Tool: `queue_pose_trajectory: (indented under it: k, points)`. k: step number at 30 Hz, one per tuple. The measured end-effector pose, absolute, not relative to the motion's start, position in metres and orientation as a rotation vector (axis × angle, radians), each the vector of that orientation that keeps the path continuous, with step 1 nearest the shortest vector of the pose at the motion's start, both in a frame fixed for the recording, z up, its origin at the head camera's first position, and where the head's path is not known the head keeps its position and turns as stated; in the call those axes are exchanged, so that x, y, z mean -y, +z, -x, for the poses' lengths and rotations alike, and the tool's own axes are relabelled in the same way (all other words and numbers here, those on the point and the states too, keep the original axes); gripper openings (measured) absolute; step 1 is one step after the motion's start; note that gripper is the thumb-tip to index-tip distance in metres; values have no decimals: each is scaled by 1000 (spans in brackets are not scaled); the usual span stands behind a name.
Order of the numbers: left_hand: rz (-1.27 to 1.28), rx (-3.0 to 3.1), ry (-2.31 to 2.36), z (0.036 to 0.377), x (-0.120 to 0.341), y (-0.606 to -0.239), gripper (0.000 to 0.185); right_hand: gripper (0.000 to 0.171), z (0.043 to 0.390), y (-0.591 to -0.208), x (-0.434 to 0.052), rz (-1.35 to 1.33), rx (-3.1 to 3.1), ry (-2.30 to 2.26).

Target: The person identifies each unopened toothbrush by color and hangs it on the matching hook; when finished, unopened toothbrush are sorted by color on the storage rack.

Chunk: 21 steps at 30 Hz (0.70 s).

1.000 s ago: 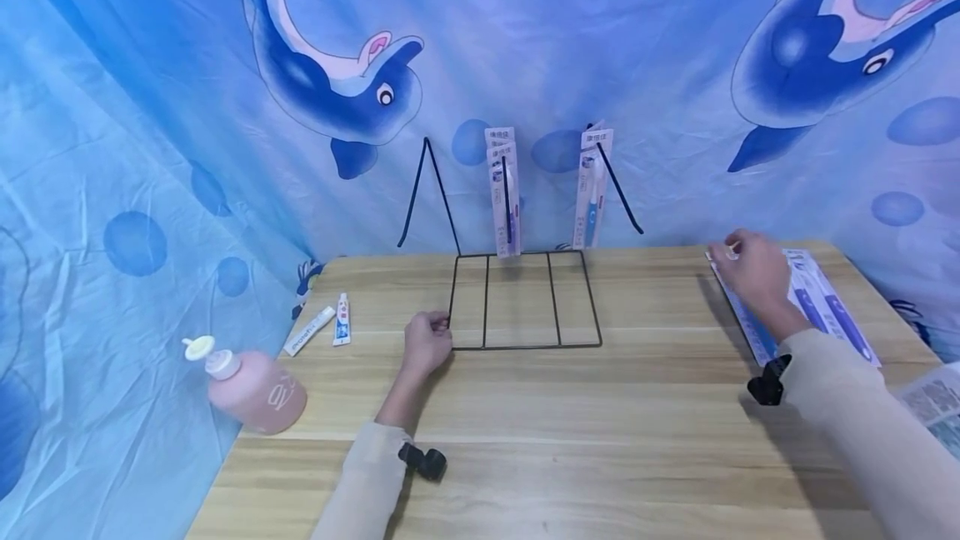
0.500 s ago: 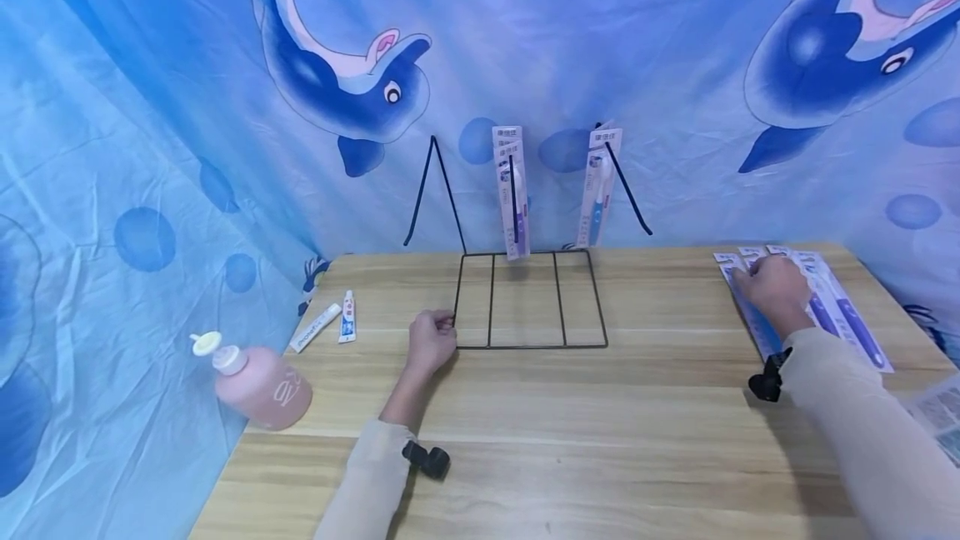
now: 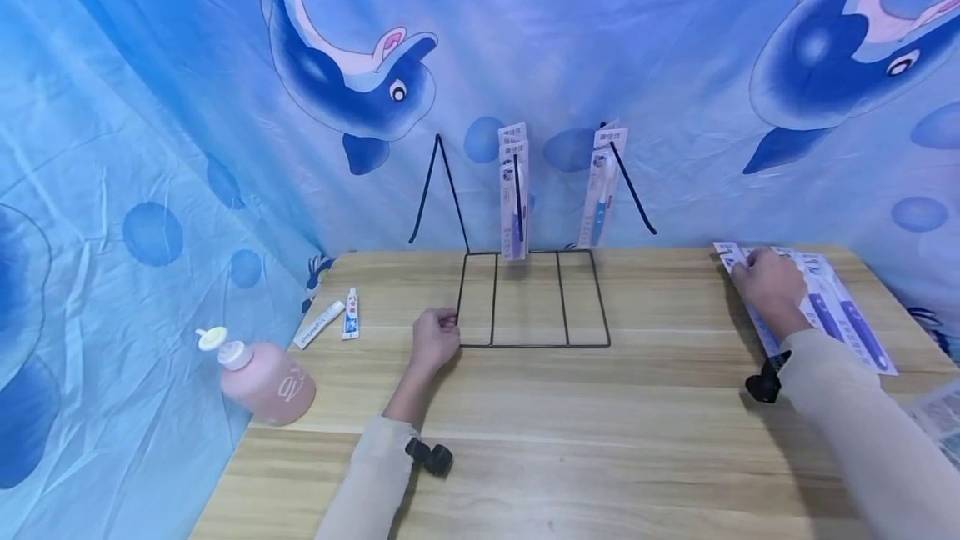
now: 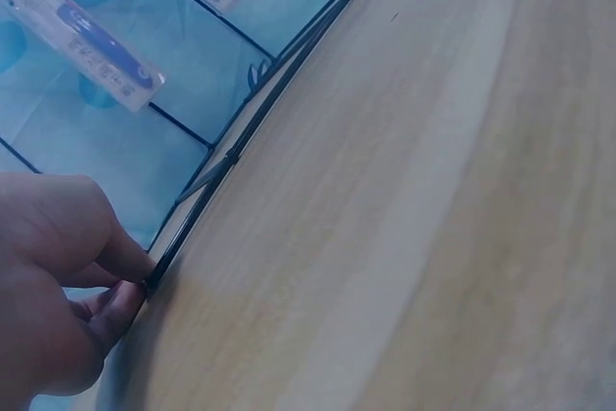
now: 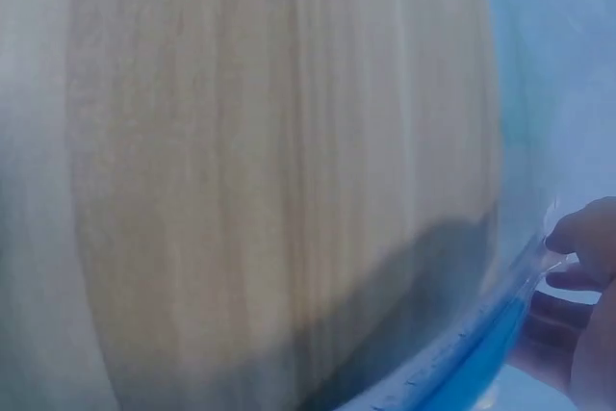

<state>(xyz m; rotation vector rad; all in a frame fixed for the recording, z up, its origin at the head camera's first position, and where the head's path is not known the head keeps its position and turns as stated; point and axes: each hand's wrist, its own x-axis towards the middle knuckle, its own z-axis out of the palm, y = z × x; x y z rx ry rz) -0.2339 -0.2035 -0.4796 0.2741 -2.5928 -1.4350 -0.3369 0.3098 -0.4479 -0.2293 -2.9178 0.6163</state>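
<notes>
My left hand (image 3: 435,340) pinches the near-left part of a black wire rack's base (image 3: 492,298); the left wrist view shows thumb and fingertips meeting on the wire. From the rack's upright prongs hang packaged toothbrushes, purple-handled ones (image 3: 514,207) in the middle and a blue-handled one (image 3: 602,182) on the right. At the table's far right, my right hand (image 3: 772,282) grips the upper part of a blue-handled toothbrush in its clear pack (image 5: 481,363). That pack tilts above the wood and casts a shadow. Beside it lie several purple-handled packaged toothbrushes (image 3: 862,323), partly covered by the hand.
On the left of the wooden table (image 3: 525,440) stand a pink pump bottle (image 3: 270,382), a white narrow box (image 3: 318,325) and a small toothpaste tube (image 3: 351,315). The rack's left prong (image 3: 427,190) is bare. A printed sheet (image 3: 941,415) lies at the right edge.
The right hand has shifted its hold on the blue toothbrush pack, which lay flatter half a second ago and now tilts up. The left hand stays at the rack. The head view has drifted slightly left.
</notes>
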Motion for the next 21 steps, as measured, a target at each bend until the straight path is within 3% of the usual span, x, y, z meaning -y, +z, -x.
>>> queue_pose_trajectory:
  k: [15, 21]
  points:
    - [-289, 2602, -1466, 234, 199, -482, 39, 40, 311, -404, -293, 13, 2727, 697]
    - [-269, 2586, -1444, 231, 201, -481, 40, 33, 283, -372, -268, -186, 2544, 668]
